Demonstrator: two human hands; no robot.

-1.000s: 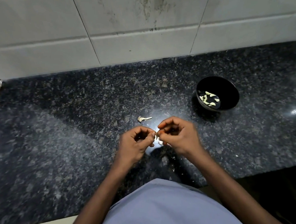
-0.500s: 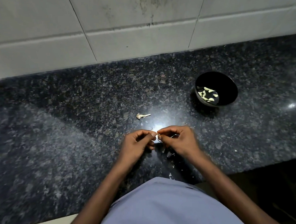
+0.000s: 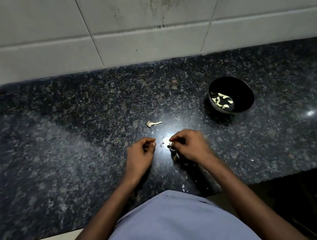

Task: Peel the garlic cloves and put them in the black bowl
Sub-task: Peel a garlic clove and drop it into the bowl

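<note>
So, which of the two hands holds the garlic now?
The right hand: its fingertips pinch a pale garlic clove. The left hand is curled, with nothing visible in it.

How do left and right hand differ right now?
The right hand pinches a small pale bit, apparently a garlic clove, at its fingertips; the left hand is curled, with nothing visible in it. The right hand sits nearer the black bowl; the left hand lies below the garlic stem scrap. Peel flakes lie by the right hand only. Both hover low over the countertop, a gap between them.
</note>
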